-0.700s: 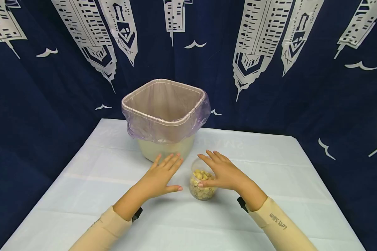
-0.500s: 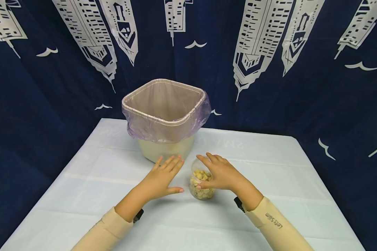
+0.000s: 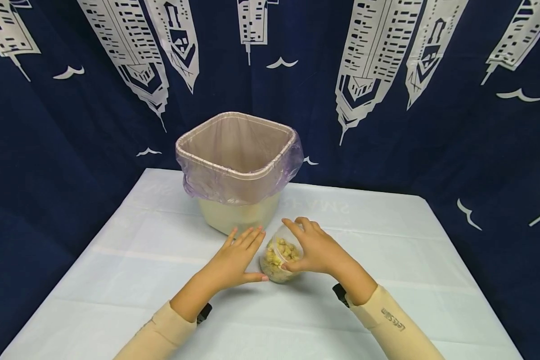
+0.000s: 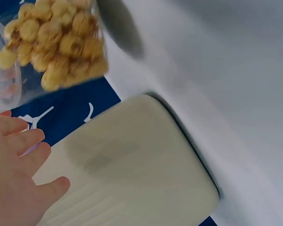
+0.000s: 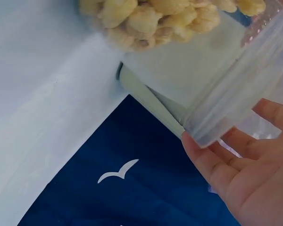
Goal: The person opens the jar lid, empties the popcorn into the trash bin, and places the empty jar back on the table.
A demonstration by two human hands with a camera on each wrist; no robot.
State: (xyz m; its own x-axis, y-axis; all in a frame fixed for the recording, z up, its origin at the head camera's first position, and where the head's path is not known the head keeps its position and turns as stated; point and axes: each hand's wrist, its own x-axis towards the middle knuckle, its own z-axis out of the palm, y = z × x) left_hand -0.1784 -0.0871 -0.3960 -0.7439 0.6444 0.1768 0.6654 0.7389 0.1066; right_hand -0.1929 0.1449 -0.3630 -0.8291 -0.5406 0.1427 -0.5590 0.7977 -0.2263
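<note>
A clear plastic jar (image 3: 270,270) partly filled with yellow popcorn (image 3: 286,248) stands on the white table, tilted to the left. My right hand (image 3: 317,250) grips the jar's upper part from the right, thumb on the near side and fingers on the far side. In the right wrist view, the fingertips hold the translucent top end (image 5: 240,89); whether this is a lid or the neck, I cannot tell. My left hand (image 3: 229,260) is spread flat at the jar's left, its thumb tip close to the base. In the left wrist view, that hand (image 4: 14,174) holds nothing.
A cream bin (image 3: 238,220) with a purple-tinted liner (image 3: 243,187) folded over its rim stands behind my hands. The white table (image 3: 378,240) extends to both sides. Behind it hangs a dark blue cloth (image 3: 297,100) with white building prints.
The jar has gone from upright to tilted left and shifted slightly left. My right hand has moved left and closed on its top. My left hand has moved slightly right and nearer.
</note>
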